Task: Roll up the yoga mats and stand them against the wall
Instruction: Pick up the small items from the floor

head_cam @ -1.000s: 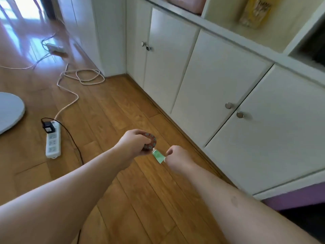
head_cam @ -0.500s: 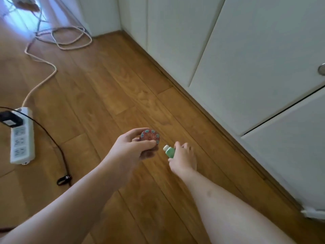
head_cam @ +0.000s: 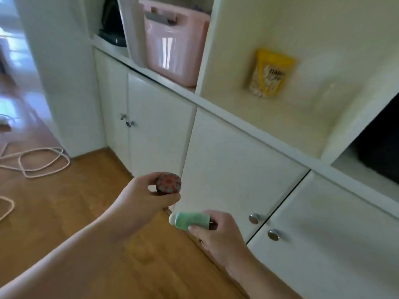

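hands raised off floor | left grip (head_cam: 142, 196) clamps patterned disc (head_cam: 168, 183) | right grip (head_cam: 218, 231) clamps green bottle (head_cam: 190, 221)

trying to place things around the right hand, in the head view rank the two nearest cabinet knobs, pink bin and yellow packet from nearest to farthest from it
From the right hand:
1. Pair of cabinet knobs, just right of it, on the lower doors.
2. Yellow packet, up right, in an open cubby.
3. Pink bin, up left, on the shelf, deeper along the cabinet.
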The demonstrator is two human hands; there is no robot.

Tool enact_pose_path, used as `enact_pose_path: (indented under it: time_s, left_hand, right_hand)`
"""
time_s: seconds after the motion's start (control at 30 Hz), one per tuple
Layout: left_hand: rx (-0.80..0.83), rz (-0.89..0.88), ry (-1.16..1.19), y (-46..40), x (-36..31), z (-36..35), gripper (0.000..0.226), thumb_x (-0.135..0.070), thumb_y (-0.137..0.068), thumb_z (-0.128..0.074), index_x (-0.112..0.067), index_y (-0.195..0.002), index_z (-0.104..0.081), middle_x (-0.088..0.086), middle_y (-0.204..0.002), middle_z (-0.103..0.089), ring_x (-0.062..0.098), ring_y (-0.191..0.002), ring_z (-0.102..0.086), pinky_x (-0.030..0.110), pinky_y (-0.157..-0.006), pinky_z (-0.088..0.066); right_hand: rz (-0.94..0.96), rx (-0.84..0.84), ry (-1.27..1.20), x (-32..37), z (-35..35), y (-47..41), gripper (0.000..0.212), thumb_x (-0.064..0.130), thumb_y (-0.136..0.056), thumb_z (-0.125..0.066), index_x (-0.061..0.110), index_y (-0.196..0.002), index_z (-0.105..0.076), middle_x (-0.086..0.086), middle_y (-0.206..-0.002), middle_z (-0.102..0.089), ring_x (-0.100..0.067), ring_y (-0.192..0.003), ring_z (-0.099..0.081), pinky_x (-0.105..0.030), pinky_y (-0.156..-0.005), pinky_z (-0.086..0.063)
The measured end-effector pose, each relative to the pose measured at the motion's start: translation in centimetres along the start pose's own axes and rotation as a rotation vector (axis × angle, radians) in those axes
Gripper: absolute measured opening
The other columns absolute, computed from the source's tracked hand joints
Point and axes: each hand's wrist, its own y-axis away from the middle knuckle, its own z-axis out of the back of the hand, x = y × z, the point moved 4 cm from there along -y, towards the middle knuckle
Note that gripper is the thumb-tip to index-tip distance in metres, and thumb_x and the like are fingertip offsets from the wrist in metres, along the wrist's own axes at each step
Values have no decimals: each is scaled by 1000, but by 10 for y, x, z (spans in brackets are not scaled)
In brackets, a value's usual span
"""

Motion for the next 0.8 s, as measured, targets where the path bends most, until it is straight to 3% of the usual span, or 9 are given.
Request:
enact_pose_path:
  time_s: [0.07,0.13,0.2,0.27,0.4,0.53,0.63,0.8]
  left_hand:
    - [-51,-86,-28,-14,-58,-4,39,-32,-82,-90,-38,-116,-72,-13,-95,-79,8,-75,-75,31,-76,-61]
    - [-97,-161,-32,-31,-110,-12,43,-29,-82,-90,-33,-119,-68,-13,-104,-76,6,-72,-75,28,-70,-57]
    - [-106,-225,18,-47,-153,-25,48,-20,-81,-91,-24,-121,-64,-10,-114,-71,8,-71,-76,38,-76,-62]
    - [-94,-265,20,-62,-185,-41,45,-19,-79,-92,-21,-114,-64,-8,-110,-71,12,-70,-76,49,-84,-64]
    - [-115,-342,-92,-97,-218,-78,45,-42,-71,-94,-31,-107,-70,-10,-103,-72,21,-91,-71,45,-89,-60]
    - [-90,-371,-209,-127,-222,-114,40,-39,-80,-89,-22,-112,-72,-2,-103,-71,22,-96,-67,39,-84,-59]
    - [-114,-422,-369,-145,-218,-129,36,-39,-84,-83,-22,-114,-70,0,-106,-68,24,-100,-64,34,-80,-50]
    - [-199,-485,-494,-159,-204,-140,47,-45,-93,-73,-19,-131,-62,3,-118,-65,27,-113,-57,40,-99,-46]
  right_hand:
    - [64,-121,-112,54,59,7,5,15,-87,-81,12,-85,-78,1,-63,-52,-15,-57,-45,-32,-57,-37]
    - [129,-236,-181,105,111,16,2,16,-92,-79,16,-90,-80,-4,-67,-58,-19,-57,-48,-28,-52,-39]
    - [252,-381,-197,146,154,22,6,20,-98,-73,22,-99,-78,-4,-77,-69,-18,-60,-57,-32,-55,-44]
    - [335,-536,-119,172,187,18,5,25,-103,-65,25,-102,-71,1,-87,-71,-16,-68,-63,-31,-58,-46]
    - [299,-770,166,191,224,-12,8,29,-109,-55,22,-106,-55,4,-101,-64,-16,-87,-61,-29,-65,-40]
    - [211,-799,306,171,230,-44,12,27,-111,-51,15,-113,-53,-3,-109,-59,-20,-95,-58,-33,-75,-42]
    - [146,-793,243,154,231,-55,13,30,-111,-49,19,-115,-51,-1,-111,-57,-19,-95,-55,-34,-78,-42]
    - [123,-758,238,147,231,-64,23,33,-100,-68,24,-116,-54,6,-103,-55,-20,-96,-58,-38,-84,-54]
